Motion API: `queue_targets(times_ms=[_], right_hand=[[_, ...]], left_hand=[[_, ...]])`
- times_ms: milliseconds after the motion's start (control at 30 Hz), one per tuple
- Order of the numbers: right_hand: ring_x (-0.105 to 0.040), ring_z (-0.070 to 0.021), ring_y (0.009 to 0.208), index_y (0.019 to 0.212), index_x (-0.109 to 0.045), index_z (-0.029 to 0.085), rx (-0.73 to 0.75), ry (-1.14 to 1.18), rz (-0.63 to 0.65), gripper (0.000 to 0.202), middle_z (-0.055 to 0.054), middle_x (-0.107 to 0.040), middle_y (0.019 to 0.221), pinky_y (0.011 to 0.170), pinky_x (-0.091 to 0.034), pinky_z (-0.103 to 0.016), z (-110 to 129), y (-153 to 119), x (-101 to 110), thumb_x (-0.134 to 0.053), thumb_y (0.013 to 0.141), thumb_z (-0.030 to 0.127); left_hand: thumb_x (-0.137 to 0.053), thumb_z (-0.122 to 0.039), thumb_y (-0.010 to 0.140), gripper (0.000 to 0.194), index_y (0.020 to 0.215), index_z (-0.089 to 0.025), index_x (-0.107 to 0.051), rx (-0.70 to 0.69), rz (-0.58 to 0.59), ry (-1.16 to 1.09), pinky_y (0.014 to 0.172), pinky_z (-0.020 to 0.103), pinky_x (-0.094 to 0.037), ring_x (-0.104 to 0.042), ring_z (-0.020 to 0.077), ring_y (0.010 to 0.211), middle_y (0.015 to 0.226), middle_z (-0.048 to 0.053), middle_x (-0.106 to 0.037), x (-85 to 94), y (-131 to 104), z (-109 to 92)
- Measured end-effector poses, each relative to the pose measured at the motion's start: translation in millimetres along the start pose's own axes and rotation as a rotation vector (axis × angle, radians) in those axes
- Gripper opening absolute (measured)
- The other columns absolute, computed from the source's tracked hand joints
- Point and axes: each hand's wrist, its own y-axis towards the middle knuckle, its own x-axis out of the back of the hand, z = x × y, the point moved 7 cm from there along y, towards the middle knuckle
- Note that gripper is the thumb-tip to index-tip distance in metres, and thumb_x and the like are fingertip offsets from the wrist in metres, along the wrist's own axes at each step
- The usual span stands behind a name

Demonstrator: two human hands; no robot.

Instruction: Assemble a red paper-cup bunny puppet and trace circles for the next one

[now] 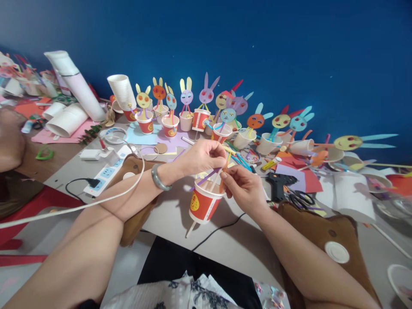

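Observation:
A red paper cup (206, 205) with a yellow emblem hangs tilted in front of me, a white stick (191, 229) poking out below its base. Coloured paper strips stick out of its mouth, among them a purple strip (206, 178) and an orange strip (222, 182). Above the rim, my left hand (206, 156), with a bangle on the wrist, is closed in a pinch on the upper ends of the strips. My right hand (244, 189) is closed at the cup's right rim, thumb and finger on the orange strip. The fingers partly hide the strips.
Paper-cup rabbit figures (206, 92) line the back by the blue wall. At right lie a black glue gun (280, 184), black scissors (301, 198) and a yellow glue stick (271, 163). A power strip (106, 174) with cables lies left; a white cable crosses over my left arm.

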Motion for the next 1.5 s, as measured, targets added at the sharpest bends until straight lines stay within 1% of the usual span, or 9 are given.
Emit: queue_targets(times_ms=[167, 300, 533, 633, 767, 867, 967, 1100, 1500], right_hand=[[-0.048, -0.0113, 0.042, 0.077, -0.058, 0.024, -0.008, -0.017, -0.005, 0.044, 0.004, -0.057, 0.05, 0.039, -0.035, -0.025, -5, 0, 0, -0.071, 0.089, 0.064], [-0.047, -0.0113, 0.044, 0.077, -0.06, 0.023, -0.002, -0.027, -0.005, 0.044, 0.004, -0.056, 0.052, 0.041, -0.035, -0.025, -9, 2, 1, -0.072, 0.088, 0.064], [-0.046, -0.0109, 0.045, 0.077, -0.061, 0.023, -0.031, 0.014, 0.025, 0.045, 0.004, -0.056, 0.053, 0.042, -0.036, -0.025, -12, 6, 1, -0.076, 0.083, 0.065], [-0.045, -0.0105, 0.044, 0.075, -0.061, 0.023, -0.054, 0.041, 0.033, 0.048, 0.003, -0.057, 0.053, 0.04, -0.035, -0.025, -14, 9, 4, -0.076, 0.082, 0.068], [-0.043, -0.0095, 0.041, 0.074, -0.059, 0.023, -0.066, 0.081, 0.002, 0.052, 0.004, -0.056, 0.051, 0.038, -0.033, -0.024, -17, 14, 11, -0.078, 0.079, 0.07], [-0.042, -0.0082, 0.039, 0.074, -0.058, 0.022, -0.093, 0.117, -0.041, 0.054, 0.005, -0.055, 0.05, 0.038, -0.03, -0.023, -20, 18, 17, -0.08, 0.076, 0.071], [-0.042, -0.0075, 0.038, 0.075, -0.059, 0.021, -0.107, 0.133, -0.066, 0.054, 0.005, -0.057, 0.051, 0.038, -0.03, -0.022, -23, 20, 22, -0.081, 0.075, 0.071], [-0.044, -0.0072, 0.039, 0.075, -0.06, 0.02, -0.108, 0.149, -0.077, 0.052, 0.004, -0.06, 0.054, 0.039, -0.033, -0.022, -27, 22, 26, -0.083, 0.075, 0.067], [-0.042, -0.0069, 0.04, 0.078, -0.061, 0.021, -0.126, 0.177, -0.081, 0.049, 0.006, -0.057, 0.052, 0.04, -0.032, -0.022, -37, 24, 28, -0.086, 0.074, 0.063]], left_hand=[[-0.068, -0.016, 0.064, 0.012, 0.071, -0.017, -0.059, -0.048, -0.074, -0.003, 0.06, 0.023, -0.045, -0.056, 0.0069, 0.063, 0.067, -0.004, -0.062, 1.8, 1, 1], [-0.069, -0.014, 0.063, 0.022, 0.081, -0.018, -0.058, -0.029, -0.126, -0.042, 0.058, 0.022, -0.043, -0.053, 0.0056, 0.061, 0.07, -0.007, -0.059, 4.9, 1, 5], [-0.063, -0.011, 0.075, 0.029, 0.103, -0.018, -0.059, 0.072, -0.071, -0.082, 0.062, 0.023, -0.047, -0.062, 0.0086, 0.06, 0.063, -0.006, -0.065, 3.1, -1, 14], [-0.069, -0.019, 0.083, 0.027, 0.109, -0.016, -0.061, 0.118, -0.07, -0.139, 0.066, 0.024, -0.049, -0.063, 0.0086, 0.065, 0.072, -0.004, -0.067, 1.4, 0, 14], [-0.066, -0.041, 0.094, 0.026, 0.097, -0.015, -0.062, 0.192, -0.05, -0.233, 0.074, 0.026, -0.052, -0.063, 0.0087, 0.07, 0.078, -0.001, -0.066, -1.8, 3, 16], [-0.072, -0.05, 0.089, 0.037, 0.092, -0.014, -0.065, 0.217, 0.014, -0.193, 0.077, 0.027, -0.052, -0.064, 0.0102, 0.077, 0.085, 0.002, -0.068, -3.2, 4, 19], [-0.085, -0.04, 0.076, 0.036, 0.094, -0.014, -0.067, 0.249, 0.126, -0.14, 0.073, 0.026, -0.05, -0.063, 0.0102, 0.077, 0.087, 0.001, -0.068, -6.3, 3, 26], [-0.083, -0.03, 0.074, 0.028, 0.084, -0.013, -0.063, 0.262, 0.228, -0.119, 0.067, 0.025, -0.047, -0.061, 0.0091, 0.071, 0.079, -0.002, -0.063, -9.8, 2, 32], [-0.085, -0.025, 0.076, 0.025, 0.087, -0.012, -0.066, 0.291, 0.207, -0.263, 0.071, 0.025, -0.049, -0.063, 0.0093, 0.072, 0.081, 0.0, -0.067, -18.1, 4, 52]])
